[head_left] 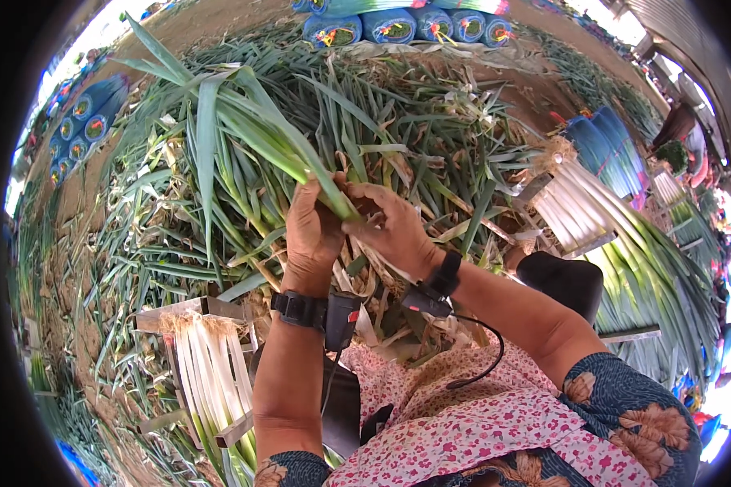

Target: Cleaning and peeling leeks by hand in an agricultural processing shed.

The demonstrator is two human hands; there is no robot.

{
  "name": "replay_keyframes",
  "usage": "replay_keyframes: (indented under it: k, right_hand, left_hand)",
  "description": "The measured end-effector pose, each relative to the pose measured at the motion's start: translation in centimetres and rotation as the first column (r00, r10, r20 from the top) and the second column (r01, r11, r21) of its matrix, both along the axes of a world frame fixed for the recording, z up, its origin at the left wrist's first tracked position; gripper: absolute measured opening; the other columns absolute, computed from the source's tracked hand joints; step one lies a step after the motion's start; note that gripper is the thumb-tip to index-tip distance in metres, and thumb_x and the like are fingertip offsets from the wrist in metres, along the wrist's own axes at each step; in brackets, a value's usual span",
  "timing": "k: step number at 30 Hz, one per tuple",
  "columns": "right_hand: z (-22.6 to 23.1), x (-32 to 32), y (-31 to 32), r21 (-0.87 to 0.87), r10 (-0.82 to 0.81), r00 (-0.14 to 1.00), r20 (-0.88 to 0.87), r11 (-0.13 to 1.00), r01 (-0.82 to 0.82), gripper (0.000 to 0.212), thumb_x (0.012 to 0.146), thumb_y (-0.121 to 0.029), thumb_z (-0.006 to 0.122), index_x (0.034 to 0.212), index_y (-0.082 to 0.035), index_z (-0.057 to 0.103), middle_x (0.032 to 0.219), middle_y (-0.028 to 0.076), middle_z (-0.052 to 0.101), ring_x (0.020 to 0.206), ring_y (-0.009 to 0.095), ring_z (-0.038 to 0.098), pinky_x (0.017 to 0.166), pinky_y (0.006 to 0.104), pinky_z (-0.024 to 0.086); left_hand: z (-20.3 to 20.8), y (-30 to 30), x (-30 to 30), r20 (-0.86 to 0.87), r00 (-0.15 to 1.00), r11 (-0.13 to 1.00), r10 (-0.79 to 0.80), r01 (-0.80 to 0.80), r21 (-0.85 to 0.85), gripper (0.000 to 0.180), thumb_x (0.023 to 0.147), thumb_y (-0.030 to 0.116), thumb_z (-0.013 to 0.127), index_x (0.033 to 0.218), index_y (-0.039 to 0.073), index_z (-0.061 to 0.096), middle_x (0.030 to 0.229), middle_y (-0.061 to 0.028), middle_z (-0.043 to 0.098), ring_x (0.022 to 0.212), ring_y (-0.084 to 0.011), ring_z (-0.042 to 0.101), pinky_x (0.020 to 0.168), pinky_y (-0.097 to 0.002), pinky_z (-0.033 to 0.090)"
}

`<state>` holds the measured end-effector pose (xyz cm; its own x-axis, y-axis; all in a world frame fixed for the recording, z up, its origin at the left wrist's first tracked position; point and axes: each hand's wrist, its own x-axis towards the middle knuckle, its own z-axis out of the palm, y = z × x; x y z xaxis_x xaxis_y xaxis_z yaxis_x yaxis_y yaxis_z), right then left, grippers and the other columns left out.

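A leek (272, 138) with long green leaves slants up and left from my hands, over the heap. My left hand (313, 235) is closed around its stalk from the left. From the other side, the fingers of my right hand (394, 231) pinch the stalk or an outer leaf just below. My fingers partly hide the leek's lower end. Under and beyond my hands spreads a heap of loose leek leaves and trimmings (398, 130). Both wrists carry black straps with small boxes and cables.
At lower left, a metal rack (188, 307) holds white-stemmed leeks (211, 365) with roots. Another bundle of trimmed leeks (577, 203) lies on a rack at right, beside my dark-clad knee (560, 284). Blue-wrapped bundles (390, 26) lie at the far edge, with more at far left (89, 114).
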<state>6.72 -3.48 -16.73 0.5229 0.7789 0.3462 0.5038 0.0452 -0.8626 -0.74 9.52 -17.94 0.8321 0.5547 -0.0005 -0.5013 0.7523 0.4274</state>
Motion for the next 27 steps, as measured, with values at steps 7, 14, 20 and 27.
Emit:
replay_keyframes:
  k: [7, 14, 20, 27]
  right_hand:
    - [-1.0, -0.6, 0.7, 0.089, -0.034, 0.956, -0.291, 0.994, 0.063, 0.026, 0.081, -0.015, 0.067, 0.101, -0.001, 0.056, 0.092, 0.007, 0.061, 0.084, 0.013, 0.059, 0.072, 0.0271, 0.047]
    - [1.6, -0.7, -1.4, 0.368, 0.237, 0.509, -0.827, 0.914, 0.171, 0.014, 0.093, -0.018, 0.052, 0.1, -0.006, 0.05, 0.079, 0.0, 0.054, 0.071, 0.009, 0.052, 0.065, 0.0228, 0.043]
    - [0.2, 0.3, -8.1, 0.194, 0.166, 0.6, -0.783, 0.981, -0.018, 0.021, 0.094, -0.024, 0.048, 0.104, -0.006, 0.052, 0.07, -0.002, 0.044, 0.058, 0.007, 0.041, 0.056, 0.021, 0.036]
    - [-1.6, 2.4, -16.7, -0.429, -0.252, 0.711, -0.657, 0.9, -0.077, 0.028, 0.094, -0.024, 0.049, 0.112, -0.003, 0.055, 0.068, -0.003, 0.046, 0.056, 0.005, 0.04, 0.049, 0.0204, 0.033]
  left_hand:
    - [-0.4, -0.6, 0.6, -0.126, 0.991, 0.994, 0.042, -0.028, 0.107, 0.029, 0.086, 0.021, 0.062, 0.107, 0.005, 0.05, 0.095, -0.0109, 0.058, 0.09, -0.0252, 0.058, 0.08, -0.0413, 0.05]
    - [0.5, -2.2, 0.4, -0.129, 0.966, 0.975, 0.223, -0.222, 0.023, 0.041, 0.084, 0.019, 0.065, 0.113, 0.013, 0.037, 0.073, -0.0035, 0.049, 0.058, -0.0164, 0.05, 0.054, -0.0321, 0.048]
    - [1.2, 0.8, -0.7, -0.341, 0.865, 0.928, 0.369, -0.364, 0.08, 0.023, 0.085, 0.026, 0.065, 0.084, 0.013, 0.047, 0.067, 0.0012, 0.046, 0.053, -0.0091, 0.044, 0.049, -0.0265, 0.041]
    - [2.2, 4.7, -2.7, -0.467, 0.738, 0.857, 0.488, -0.505, 0.097, 0.026, 0.084, 0.025, 0.066, 0.084, 0.009, 0.045, 0.069, 0.0005, 0.046, 0.05, -0.0074, 0.039, 0.046, -0.0207, 0.037]
